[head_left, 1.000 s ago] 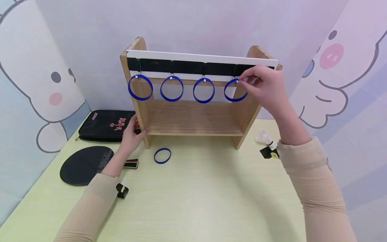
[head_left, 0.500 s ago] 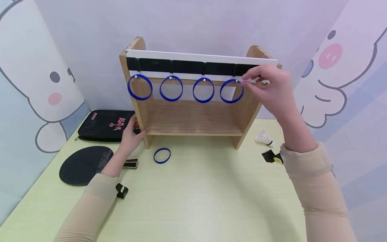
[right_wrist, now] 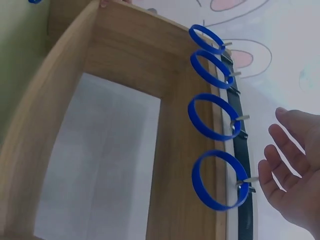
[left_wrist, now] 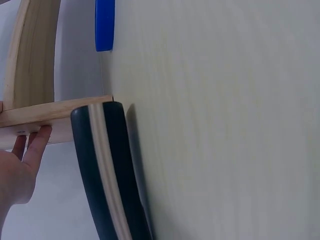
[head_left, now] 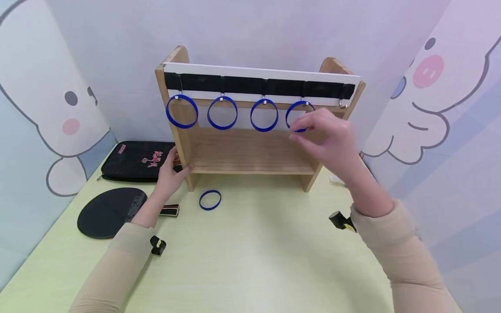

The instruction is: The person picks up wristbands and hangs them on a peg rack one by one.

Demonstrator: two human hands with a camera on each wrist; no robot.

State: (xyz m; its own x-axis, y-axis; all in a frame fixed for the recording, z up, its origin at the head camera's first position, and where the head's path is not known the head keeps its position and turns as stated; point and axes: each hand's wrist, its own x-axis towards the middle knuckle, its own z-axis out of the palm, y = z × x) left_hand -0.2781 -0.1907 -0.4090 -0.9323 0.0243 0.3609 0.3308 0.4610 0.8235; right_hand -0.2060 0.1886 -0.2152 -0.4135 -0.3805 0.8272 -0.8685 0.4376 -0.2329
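Observation:
Several blue rings hang from hooks on the black-striped white strip (head_left: 250, 71) across the top of a wooden shelf (head_left: 250, 152). My left hand (head_left: 171, 174) grips the shelf's left side panel, thumb at the front edge and fingers on the outer face; the left wrist view shows the fingertips (left_wrist: 44, 131) against the wood. My right hand (head_left: 326, 137) holds nothing. It hovers in front of the rightmost hanging ring (head_left: 287, 115), partly covering it. In the right wrist view its fingers are loosely bent and apart from the rings. The hook (head_left: 342, 104) at the far right is bare.
Another blue ring (head_left: 209, 209) lies on the table before the shelf. A table tennis bat (head_left: 105, 215) and a black case (head_left: 131, 167) lie at the left. A shuttlecock (head_left: 335, 179) at the right is mostly hidden by my right forearm.
My right hand has let go of the rightmost hanging ring and moved down and left in front of it. That ring shifted slightly left and stays hung. My left hand has not moved.

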